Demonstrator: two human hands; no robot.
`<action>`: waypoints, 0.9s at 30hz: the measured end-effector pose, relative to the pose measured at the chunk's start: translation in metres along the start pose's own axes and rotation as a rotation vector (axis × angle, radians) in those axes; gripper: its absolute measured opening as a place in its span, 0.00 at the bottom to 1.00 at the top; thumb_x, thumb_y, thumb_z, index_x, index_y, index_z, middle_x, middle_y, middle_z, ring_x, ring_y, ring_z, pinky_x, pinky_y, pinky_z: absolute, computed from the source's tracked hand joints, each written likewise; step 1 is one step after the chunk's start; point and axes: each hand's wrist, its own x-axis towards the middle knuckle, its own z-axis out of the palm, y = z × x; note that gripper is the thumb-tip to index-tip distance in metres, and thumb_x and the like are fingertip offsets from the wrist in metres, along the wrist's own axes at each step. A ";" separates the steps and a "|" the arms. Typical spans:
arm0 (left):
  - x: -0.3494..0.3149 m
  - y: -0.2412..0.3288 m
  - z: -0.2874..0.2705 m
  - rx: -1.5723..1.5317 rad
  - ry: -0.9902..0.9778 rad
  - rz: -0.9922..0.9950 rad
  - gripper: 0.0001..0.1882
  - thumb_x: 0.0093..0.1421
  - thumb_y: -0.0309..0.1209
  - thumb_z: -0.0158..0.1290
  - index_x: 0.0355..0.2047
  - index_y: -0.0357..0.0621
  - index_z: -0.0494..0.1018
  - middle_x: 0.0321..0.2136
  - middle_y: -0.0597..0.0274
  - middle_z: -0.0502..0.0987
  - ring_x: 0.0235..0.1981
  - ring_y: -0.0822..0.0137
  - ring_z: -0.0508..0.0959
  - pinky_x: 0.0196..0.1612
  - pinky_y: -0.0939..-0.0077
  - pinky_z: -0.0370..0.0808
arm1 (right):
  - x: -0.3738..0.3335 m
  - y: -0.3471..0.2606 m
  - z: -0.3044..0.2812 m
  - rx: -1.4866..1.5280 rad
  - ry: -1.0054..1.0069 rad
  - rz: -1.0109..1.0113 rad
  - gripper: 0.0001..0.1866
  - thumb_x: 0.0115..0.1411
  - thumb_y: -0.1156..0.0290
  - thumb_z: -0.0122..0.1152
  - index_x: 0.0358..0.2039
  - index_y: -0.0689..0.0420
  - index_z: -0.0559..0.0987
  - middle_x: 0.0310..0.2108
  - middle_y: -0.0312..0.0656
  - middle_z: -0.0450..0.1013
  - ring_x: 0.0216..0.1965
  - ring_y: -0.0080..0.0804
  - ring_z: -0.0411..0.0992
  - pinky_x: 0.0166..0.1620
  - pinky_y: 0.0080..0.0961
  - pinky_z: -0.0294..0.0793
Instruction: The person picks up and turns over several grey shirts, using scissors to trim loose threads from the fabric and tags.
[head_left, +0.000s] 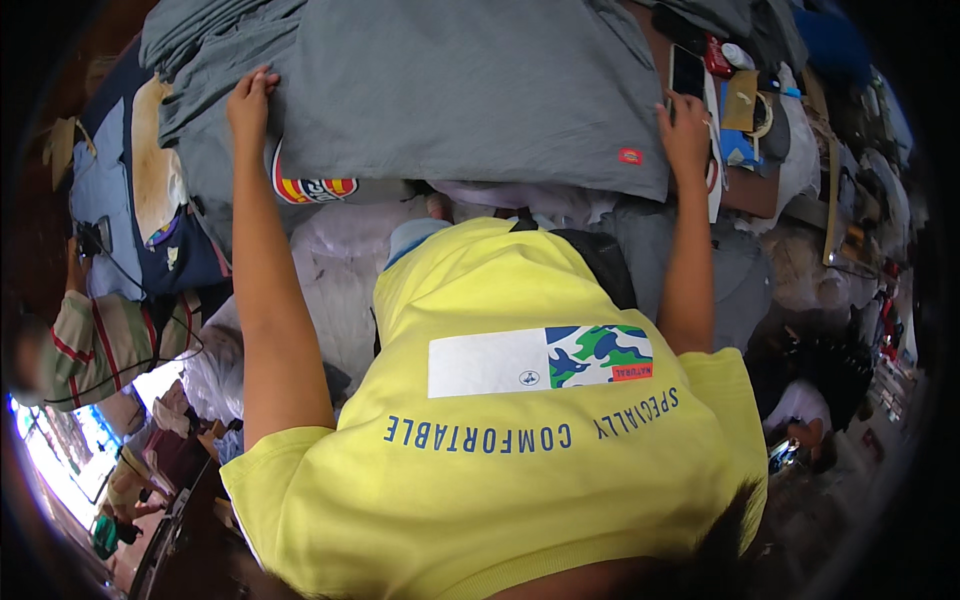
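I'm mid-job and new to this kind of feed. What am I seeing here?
No machine: these are a person's own bare hands. The single picture comes from a fisheye camera on their head, looking down past their yellow shirt, so straight edges bend near the rim. Ahead lies a grey cloth with a small red label. The left hand is at its left edge; the right hand is at its right edge, near a phone. Whether either hand grips the cloth, I can't tell.
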 end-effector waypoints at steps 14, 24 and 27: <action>-0.053 0.086 0.043 -0.125 -0.068 0.066 0.25 0.54 0.38 0.53 0.52 0.45 0.64 0.31 0.61 0.73 0.34 0.74 0.70 0.41 0.87 0.63 | 0.012 -0.023 0.039 0.210 -0.130 0.200 0.10 0.52 0.70 0.54 0.35 0.56 0.71 0.34 0.47 0.70 0.38 0.47 0.69 0.39 0.39 0.69; -0.088 0.108 0.029 -0.301 -0.035 -0.151 0.22 0.58 0.34 0.50 0.50 0.37 0.65 0.43 0.53 0.71 0.46 0.70 0.69 0.51 0.81 0.60 | 0.023 -0.031 0.017 0.117 -0.299 0.423 0.11 0.54 0.65 0.51 0.35 0.58 0.70 0.26 0.52 0.72 0.36 0.53 0.70 0.38 0.42 0.68; -0.091 0.094 0.021 -0.231 -0.092 0.084 0.21 0.57 0.35 0.50 0.48 0.34 0.66 0.43 0.54 0.71 0.46 0.68 0.69 0.52 0.77 0.60 | 0.034 -0.038 0.005 0.039 -0.326 0.207 0.10 0.55 0.64 0.50 0.30 0.58 0.71 0.26 0.52 0.73 0.32 0.51 0.72 0.35 0.39 0.70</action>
